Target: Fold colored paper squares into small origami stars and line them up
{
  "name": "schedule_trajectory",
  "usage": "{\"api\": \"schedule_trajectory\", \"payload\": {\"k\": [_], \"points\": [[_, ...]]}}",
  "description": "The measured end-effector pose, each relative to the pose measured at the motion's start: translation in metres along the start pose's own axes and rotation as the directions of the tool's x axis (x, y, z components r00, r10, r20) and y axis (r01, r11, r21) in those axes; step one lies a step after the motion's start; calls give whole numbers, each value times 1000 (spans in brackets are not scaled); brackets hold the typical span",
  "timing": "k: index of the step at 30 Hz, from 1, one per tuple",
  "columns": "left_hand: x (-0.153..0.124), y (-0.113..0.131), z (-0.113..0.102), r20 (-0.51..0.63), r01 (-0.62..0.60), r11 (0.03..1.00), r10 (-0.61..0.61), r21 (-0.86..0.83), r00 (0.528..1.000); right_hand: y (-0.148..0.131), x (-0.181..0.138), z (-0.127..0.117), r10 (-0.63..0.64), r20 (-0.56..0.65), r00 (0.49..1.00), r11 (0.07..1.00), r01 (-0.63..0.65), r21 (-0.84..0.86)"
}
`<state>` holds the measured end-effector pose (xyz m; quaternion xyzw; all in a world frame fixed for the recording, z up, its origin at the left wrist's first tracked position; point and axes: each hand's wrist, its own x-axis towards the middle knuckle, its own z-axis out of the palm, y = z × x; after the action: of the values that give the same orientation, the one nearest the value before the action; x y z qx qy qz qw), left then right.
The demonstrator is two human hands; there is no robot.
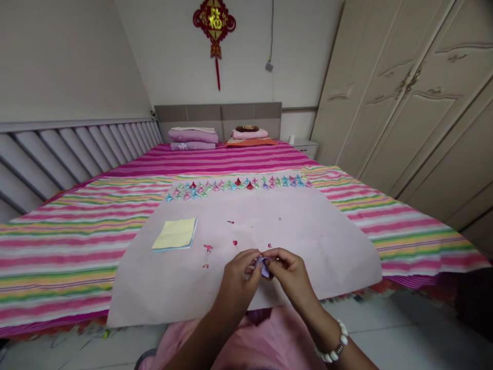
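My left hand (239, 274) and my right hand (289, 272) meet over the near edge of a pale pink sheet (300, 231) spread on the bed. Both pinch a small lilac folded paper piece (263, 265) between their fingertips. A bead bracelet (334, 348) is on my right wrist. A stack of square papers (175, 234), yellow on top, lies to the left on the sheet. A row of several small folded paper pieces (239, 185) in many colours lines the sheet's far edge.
The bed has a striped cover (57, 231). Tiny red paper scraps (208, 247) dot the sheet. Folded bedding and pillows (192, 137) sit at the headboard. A wardrobe (404, 92) stands right, a slatted panel (57, 149) left, and a red knot ornament (214, 23) hangs on the wall.
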<state>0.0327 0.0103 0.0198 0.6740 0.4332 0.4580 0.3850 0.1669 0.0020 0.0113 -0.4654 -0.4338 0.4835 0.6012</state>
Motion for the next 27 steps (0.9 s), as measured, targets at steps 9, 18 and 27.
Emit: {"api": "schedule_trajectory", "payload": {"k": [9, 18, 27], "points": [[3, -5, -15, 134, -298, 942, 279, 156, 951, -8, 4, -2, 75, 12, 997, 995, -76, 69], [5, 3, -25, 208, -332, 924, 293, 189, 933, -13, 1, 0, 140, 103, 985, 984, -150, 94], [-1, 4, -17, -83, -66, 994, 59, -86, 995, -11, 0, -1, 138, 166, 976, 986, -150, 66]]}}
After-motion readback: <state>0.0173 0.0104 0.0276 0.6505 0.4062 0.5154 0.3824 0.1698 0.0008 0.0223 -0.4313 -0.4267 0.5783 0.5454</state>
